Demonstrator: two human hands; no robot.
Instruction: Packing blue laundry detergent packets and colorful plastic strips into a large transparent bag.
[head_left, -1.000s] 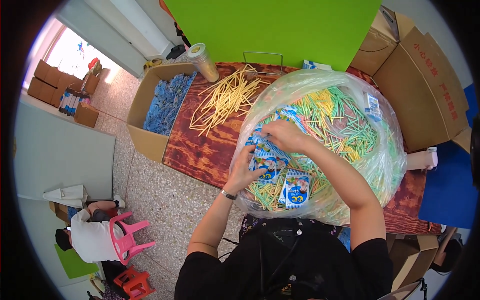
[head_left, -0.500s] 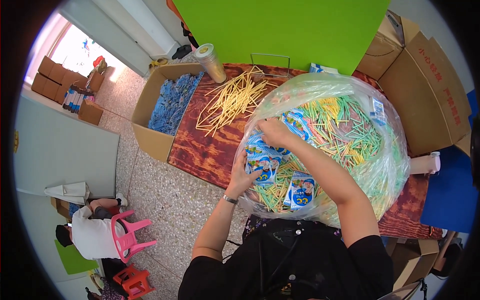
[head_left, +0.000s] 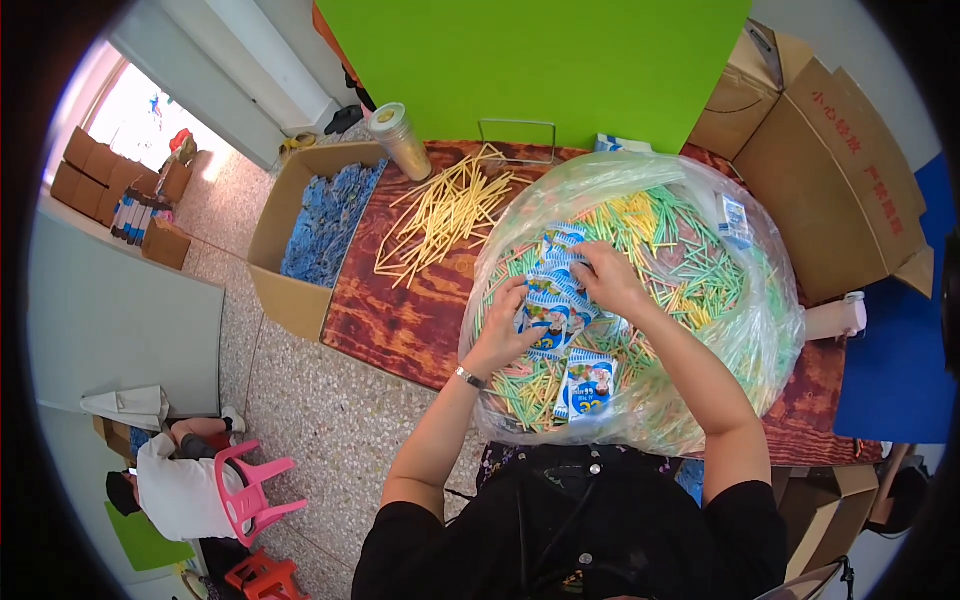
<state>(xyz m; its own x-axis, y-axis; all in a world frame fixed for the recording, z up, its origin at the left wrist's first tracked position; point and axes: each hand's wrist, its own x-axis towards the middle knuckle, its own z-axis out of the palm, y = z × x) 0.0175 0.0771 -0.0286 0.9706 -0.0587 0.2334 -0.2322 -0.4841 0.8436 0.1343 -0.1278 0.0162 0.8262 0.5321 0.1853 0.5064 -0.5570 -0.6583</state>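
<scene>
A large clear plastic bag (head_left: 779, 350) lies open on the table, full of thin green, yellow and pink sticks (head_left: 720, 270). On top of the sticks is an overlapping pile of small blue-and-white packets (head_left: 552, 288). My left hand (head_left: 503, 332) grips the pile's near left side, thumb across the front packet. From the right, my right hand (head_left: 612, 282) closes its fingers on the packets' right edge. Closer to me, a separate blue-and-white packet (head_left: 588, 385) rests on the sticks, with part of another showing beneath it.
Loose yellow sticks (head_left: 450, 215) lie on the red-brown table (head_left: 375, 325) beside a clear cup (head_left: 400, 142). A cardboard box (head_left: 262, 245) of blue packets stands left; larger cartons (head_left: 840, 170) stand right. A green board (head_left: 530, 60) rises behind. A person (head_left: 185, 490) sits at lower left.
My right hand has drawn back from the pile's far left to its right edge. My left hand has risen slightly along the packets, now gathered closer together. The whole view has shifted a little.
</scene>
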